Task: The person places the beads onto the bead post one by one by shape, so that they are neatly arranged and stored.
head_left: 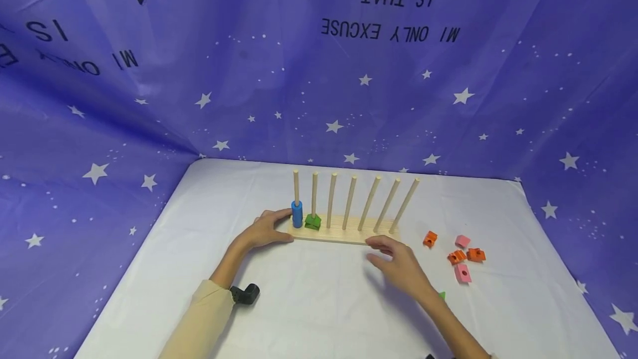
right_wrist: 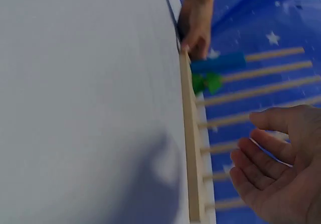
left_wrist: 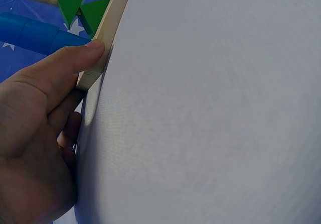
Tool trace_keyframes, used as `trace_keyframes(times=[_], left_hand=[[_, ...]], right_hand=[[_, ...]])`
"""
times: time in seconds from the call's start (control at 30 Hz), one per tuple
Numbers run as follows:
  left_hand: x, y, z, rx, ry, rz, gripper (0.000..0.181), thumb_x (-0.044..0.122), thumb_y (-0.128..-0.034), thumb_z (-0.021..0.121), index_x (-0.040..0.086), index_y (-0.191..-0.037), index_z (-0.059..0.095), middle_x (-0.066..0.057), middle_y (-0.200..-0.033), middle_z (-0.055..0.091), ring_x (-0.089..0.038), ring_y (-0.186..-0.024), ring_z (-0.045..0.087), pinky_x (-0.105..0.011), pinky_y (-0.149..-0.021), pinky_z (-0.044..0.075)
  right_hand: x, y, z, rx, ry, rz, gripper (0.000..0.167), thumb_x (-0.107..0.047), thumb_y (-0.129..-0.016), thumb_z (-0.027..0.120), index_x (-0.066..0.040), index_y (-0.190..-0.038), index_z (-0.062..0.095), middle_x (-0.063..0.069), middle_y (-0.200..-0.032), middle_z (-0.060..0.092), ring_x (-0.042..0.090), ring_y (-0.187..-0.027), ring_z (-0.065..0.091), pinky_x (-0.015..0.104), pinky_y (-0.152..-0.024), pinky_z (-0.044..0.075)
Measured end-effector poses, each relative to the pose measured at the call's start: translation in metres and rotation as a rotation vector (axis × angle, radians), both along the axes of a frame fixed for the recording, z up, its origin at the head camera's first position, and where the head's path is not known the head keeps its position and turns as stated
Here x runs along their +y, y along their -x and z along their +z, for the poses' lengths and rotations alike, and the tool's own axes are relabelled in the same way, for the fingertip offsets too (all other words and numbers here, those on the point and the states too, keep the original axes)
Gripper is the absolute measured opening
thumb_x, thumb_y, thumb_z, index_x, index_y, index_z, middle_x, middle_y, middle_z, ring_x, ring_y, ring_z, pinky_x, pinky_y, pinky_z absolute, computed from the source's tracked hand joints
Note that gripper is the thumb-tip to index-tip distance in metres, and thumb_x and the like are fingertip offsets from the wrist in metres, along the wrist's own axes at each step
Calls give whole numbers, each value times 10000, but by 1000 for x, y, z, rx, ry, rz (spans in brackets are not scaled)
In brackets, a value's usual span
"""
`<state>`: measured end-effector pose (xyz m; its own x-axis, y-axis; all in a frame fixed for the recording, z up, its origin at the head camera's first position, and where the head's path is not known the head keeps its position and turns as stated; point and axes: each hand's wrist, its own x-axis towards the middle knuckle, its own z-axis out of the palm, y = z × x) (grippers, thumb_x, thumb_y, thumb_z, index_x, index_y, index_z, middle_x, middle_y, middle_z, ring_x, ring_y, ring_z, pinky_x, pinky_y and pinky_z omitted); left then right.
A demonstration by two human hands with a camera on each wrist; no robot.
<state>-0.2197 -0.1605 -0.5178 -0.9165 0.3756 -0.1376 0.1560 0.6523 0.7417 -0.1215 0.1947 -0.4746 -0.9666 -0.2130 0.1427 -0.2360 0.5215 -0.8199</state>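
A wooden peg board (head_left: 338, 235) with several upright pegs lies on the table. My left hand (head_left: 261, 231) grips its left end; in the left wrist view the thumb (left_wrist: 80, 58) presses on the board's edge, with the other fingers partly hidden behind. Blue cylinders (head_left: 297, 215) are stacked on the leftmost peg. Two green triangular blocks (left_wrist: 72, 7) sit on the second peg. My right hand (head_left: 399, 265) hovers near the board's front right corner, its fingers loosely bent. Nothing lies in its palm (right_wrist: 286, 184) in the right wrist view.
Right of the board lie orange blocks (head_left: 430, 239) and pink blocks (head_left: 462, 274) with holes. A bit of a green piece (head_left: 442, 295) shows beside the right forearm. Purple star-printed cloth (head_left: 334, 126) surrounds the white table (head_left: 309, 303).
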Motion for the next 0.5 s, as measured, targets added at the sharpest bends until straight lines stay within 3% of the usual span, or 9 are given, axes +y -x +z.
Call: trace_keyframes(times=[0.1,0.2,0.3,0.43,0.5], left_hand=[[-1,0,-2,-1,9,3,820,344,-799,825,100,-1497,470,-189,-1473,473,-360,-1296,402,-607,-1064,287],[-1,0,-3,-9,14,1,823,351,-803,822,108,-1503,463,-178,-1475,474,-348,-1293,401,-594,-1065,289],[0,1,-3,-14,12,-4,826,358,-805,817,107,-1505,458,-175,-1480,471,-348,-1296,396,-590,-1069,282],[1,1,-2,-13,7,-1,832,355,-800,819,95,-1503,458,-187,-1483,463,-362,-1304,388,-606,-1067,277],[2,1,-2,-15,4,-3,832,352,-800,820,96,-1503,457,-183,-1487,460,-360,-1307,386,-605,-1069,275]], right_hand=[[35,-20,2,80,-93,-121,270,-41,-851,784,-46,-1114,721,51,-1093,724,277,-1036,668,380,-915,520],[67,-42,0,70,-173,-254,263,-89,-864,786,-57,-1117,724,41,-1112,718,287,-1034,661,251,-888,506],[92,-63,-4,-54,-210,-337,301,-159,-891,772,-51,-1164,710,101,-1180,692,320,-1081,639,195,-869,492],[112,-80,-14,-273,-210,-355,395,-188,-894,768,-16,-1236,669,196,-1276,633,367,-1156,603,278,-880,527],[117,-86,-19,-337,-210,-356,435,-181,-878,783,-7,-1255,654,210,-1290,621,369,-1175,595,290,-882,532]])
